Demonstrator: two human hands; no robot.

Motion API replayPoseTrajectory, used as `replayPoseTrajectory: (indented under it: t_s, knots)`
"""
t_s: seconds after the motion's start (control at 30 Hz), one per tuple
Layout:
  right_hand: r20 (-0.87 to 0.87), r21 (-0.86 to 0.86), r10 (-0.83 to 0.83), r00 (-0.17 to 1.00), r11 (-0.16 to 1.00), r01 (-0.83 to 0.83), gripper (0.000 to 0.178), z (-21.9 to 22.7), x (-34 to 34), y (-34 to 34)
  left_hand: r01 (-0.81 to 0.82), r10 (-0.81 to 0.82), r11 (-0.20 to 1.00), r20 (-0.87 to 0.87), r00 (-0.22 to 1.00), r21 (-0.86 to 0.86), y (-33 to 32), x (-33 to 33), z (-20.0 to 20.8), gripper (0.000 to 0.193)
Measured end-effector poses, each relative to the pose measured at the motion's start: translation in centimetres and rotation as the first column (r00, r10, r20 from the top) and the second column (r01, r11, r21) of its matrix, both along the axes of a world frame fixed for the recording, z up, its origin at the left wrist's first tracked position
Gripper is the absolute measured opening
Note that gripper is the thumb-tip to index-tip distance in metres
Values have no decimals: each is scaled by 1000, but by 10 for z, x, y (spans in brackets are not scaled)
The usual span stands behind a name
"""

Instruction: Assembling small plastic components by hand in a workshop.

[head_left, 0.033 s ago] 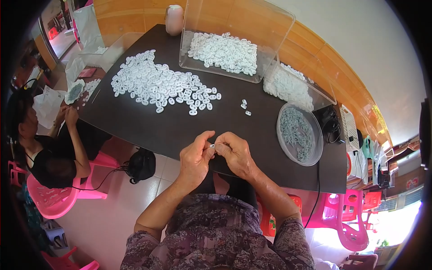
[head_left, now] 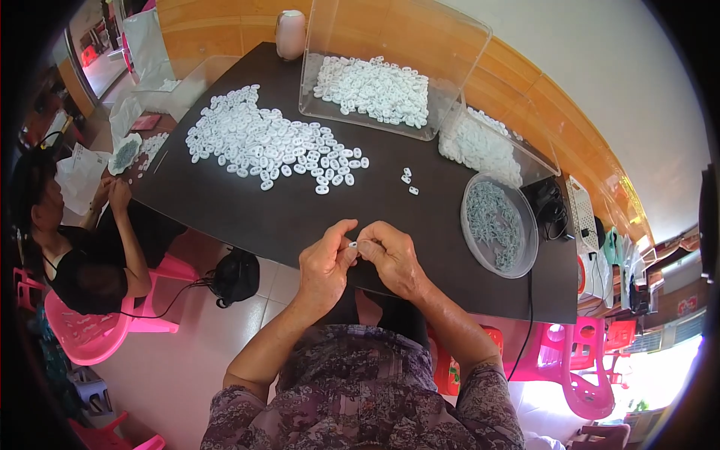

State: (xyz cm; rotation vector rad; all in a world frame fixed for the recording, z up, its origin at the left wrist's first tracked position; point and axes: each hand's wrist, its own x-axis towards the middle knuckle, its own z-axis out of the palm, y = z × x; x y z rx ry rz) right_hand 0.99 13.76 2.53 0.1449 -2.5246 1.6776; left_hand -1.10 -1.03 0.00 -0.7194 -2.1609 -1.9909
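Seen from the grip (head_left: 356, 245), where both hands meet over the near part of the desk (head_left: 300, 214), far left has a co-worker (head_left: 90, 262) on a pink chair (head_left: 82, 326), well apart. Next, a spread pile of white oval pieces (head_left: 259, 139) lies beyond the grip and to its left; left hand is nearer to that. Left hand (head_left: 324, 261) comes in from the lower left, forefinger stretched out past the thumb, thumb tip narrowed onto a small white piece (head_left: 353, 244).

That piece sits right between the fingertips of both hands, so no gap to either. Long axis can't be told: too small, mostly covered. Right hand (head_left: 390, 253) closes from the other side, thumb and bent forefinger pinched narrow at the same piece; how much each hand bears can't be told.

Beyond the grip, a bit to the right, stands a clear bin (head_left: 300, 90) with more white pieces in it. Nearer, three loose white pieces (head_left: 413, 190) lie on the desk, ahead and right of the grip. Further right, well apart from the grip, a round clear tub (head_left: 535, 232) holds grey-green bits (head_left: 491, 217); right hand is nearer to both.
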Motion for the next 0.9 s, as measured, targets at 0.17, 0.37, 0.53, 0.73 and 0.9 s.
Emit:
replayPoseTrajectory:
  t_s: [0.17, 0.37, 0.53, 0.73, 0.9]
  knots:
    - [-28, 25, 46, 999, 999, -45, 8, 9, -8, -3, 12, -33, 995, 222, 975, 95, -11, -3, -3, 35]
    - [-404, 336, 55, 913, 937, 92, 14, -6, -63, -4, -101, -34, 931, 358, 933, 352, -22, -12, -11, 31]
    - [-582, 590, 214, 785, 775, 226, 19, -33, -100, -17, -150, -16, 889, 356, 934, 434, -24, -15, -19, 32]
    - [-573, 639, 264, 776, 736, 223, 12, -30, -95, -19, -136, -56, 854, 348, 936, 503, -24, -15, -23, 28]
    - [-360, 299, 51, 932, 952, 63, 6, -20, -63, -7, -141, -37, 886, 370, 928, 441, -23, -17, -20, 20]
